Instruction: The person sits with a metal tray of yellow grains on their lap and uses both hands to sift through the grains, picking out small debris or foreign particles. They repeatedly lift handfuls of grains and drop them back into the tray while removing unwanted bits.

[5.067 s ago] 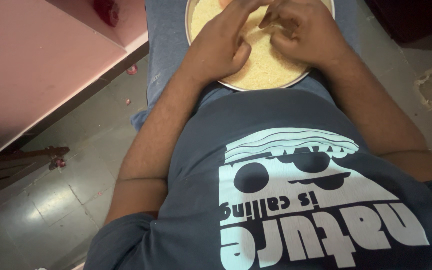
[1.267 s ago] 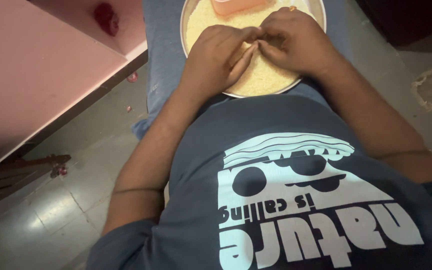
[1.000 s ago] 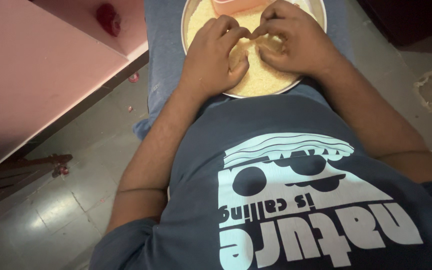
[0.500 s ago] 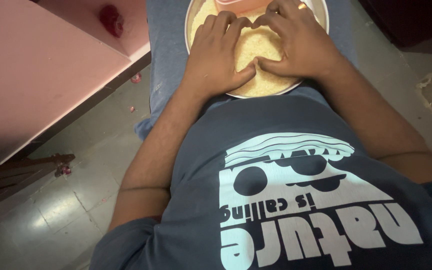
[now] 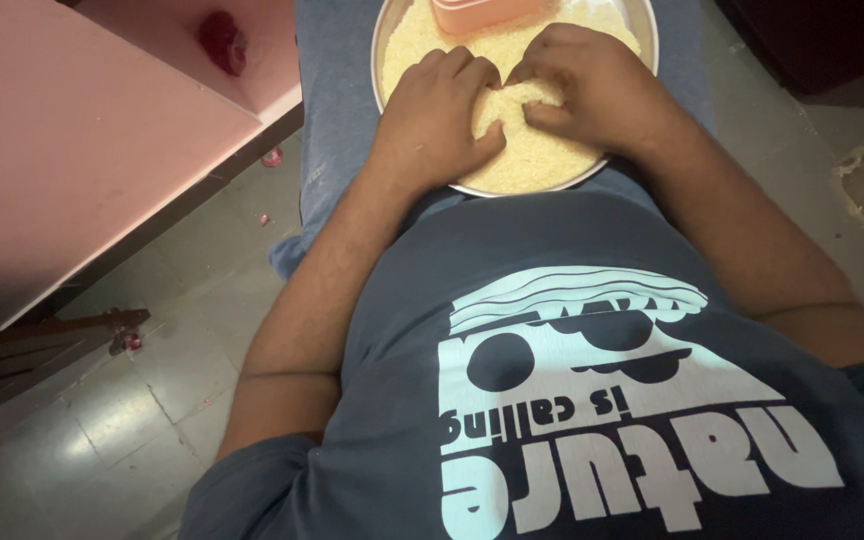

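Note:
A round steel plate full of pale yellow rice grains rests on my lap. My left hand and my right hand lie in the rice side by side. Their fingers are curled inward and the fingertips nearly touch. They cup a small heap of grains between the two palms. A pink plastic container sits in the rice at the plate's far edge, just beyond my fingertips and partly cut off by the frame.
A pink table or shelf stands to my left, with a red object on its lower ledge. A dark wooden piece lies on the grey tiled floor. Small red scraps lie near the table's edge.
My hands had spread into an open ring around the rice. They have drawn together and curled, pushing the grains into a heap between them.

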